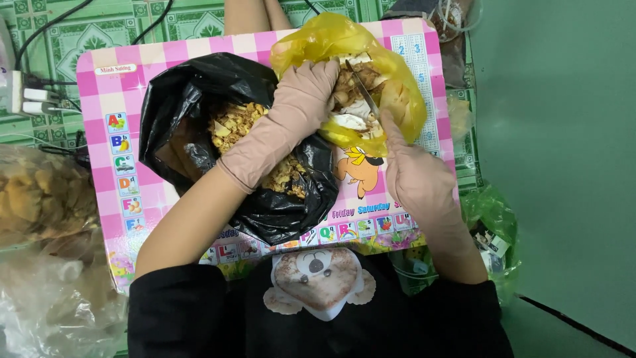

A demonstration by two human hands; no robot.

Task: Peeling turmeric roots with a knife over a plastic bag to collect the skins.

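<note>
While our left hand (306, 93) pins pale root pieces (354, 99) inside the yellow plastic bag (331, 40) at the pink checkered desk's (106, 86) far edge, our right hand's (414, 176) grip holds the thin knife (364, 93); we'd cut slowly, blade clear of fingers.

One head-worn camera looks steeply down, close over the pink table (99, 119)

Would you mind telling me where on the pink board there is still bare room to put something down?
Bare patches on the pink board: the left strip beside the black bag, and the small patch between the black bag and the right hand. The top is crowded by the yellow bag, left hand and knife.
</note>
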